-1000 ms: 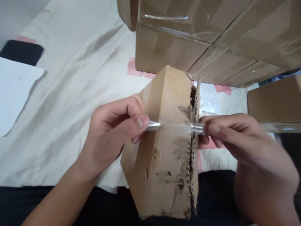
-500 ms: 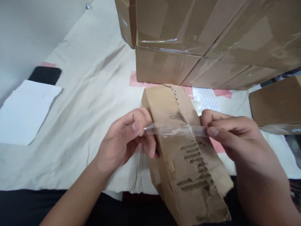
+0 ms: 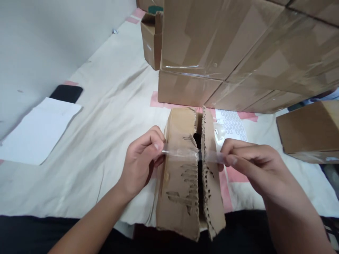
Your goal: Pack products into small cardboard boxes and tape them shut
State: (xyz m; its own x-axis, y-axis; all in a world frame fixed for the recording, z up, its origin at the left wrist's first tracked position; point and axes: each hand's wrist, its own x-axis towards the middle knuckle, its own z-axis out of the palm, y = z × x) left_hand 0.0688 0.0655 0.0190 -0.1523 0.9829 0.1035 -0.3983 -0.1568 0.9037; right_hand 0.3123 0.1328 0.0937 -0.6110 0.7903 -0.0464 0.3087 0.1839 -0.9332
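Observation:
A cardboard box [image 3: 182,204] lies in front of me, its two torn top flaps parted by a dark gap down the middle. Across both flaps runs a strip of clear tape [image 3: 182,153]. My left hand [image 3: 144,155] pinches the tape's left end beside the box. At the right side, my right hand [image 3: 246,158] grips the other end between thumb and fingers. The flap edges are ragged, with the corrugation showing and the surface paper scuffed.
Several taped cardboard boxes [image 3: 196,38] are stacked at the back. Another box [image 3: 304,130] stands at the right. White paper [image 3: 39,130] and a black phone-like object [image 3: 67,93] lie at the left. A keyboard-patterned sheet [image 3: 231,125] is behind my right hand.
The box has turned upright and square to me, and its flaps have come apart, showing a gap. Both hands still hold the tape ends. The view has shifted somewhat.

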